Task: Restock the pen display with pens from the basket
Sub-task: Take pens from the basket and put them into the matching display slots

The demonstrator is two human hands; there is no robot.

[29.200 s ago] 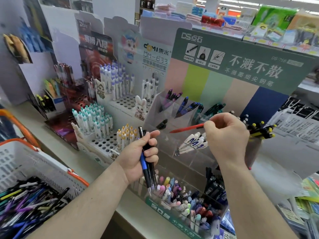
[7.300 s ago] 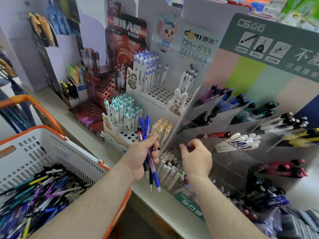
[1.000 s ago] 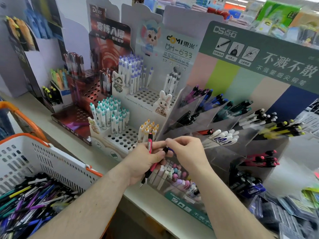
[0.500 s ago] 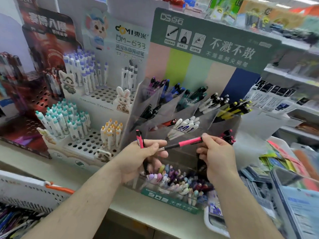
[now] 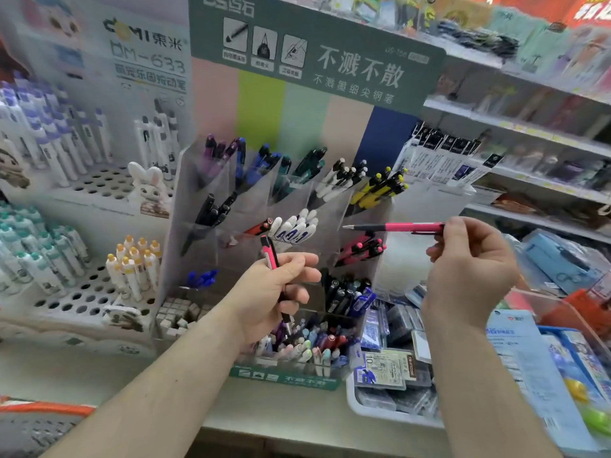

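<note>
- Right hand point(image 5: 469, 269) pinches a pink pen point(image 5: 400, 227) by its tail, level, tip toward the clear display's pink-pen pocket point(image 5: 362, 251).
- Left hand point(image 5: 274, 292) grips another pink pen point(image 5: 269, 257).
- Pens seem light, stiff, smooth; hold mid-barrel.

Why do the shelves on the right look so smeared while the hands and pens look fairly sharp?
Head view: motion blur smears the right-hand shelves and the white pens at far left; the centre stays sharper, so the pink pen in the right hand reads clearly. The wide lens bends the edges. Lighting is even, without hard shadows.
</note>
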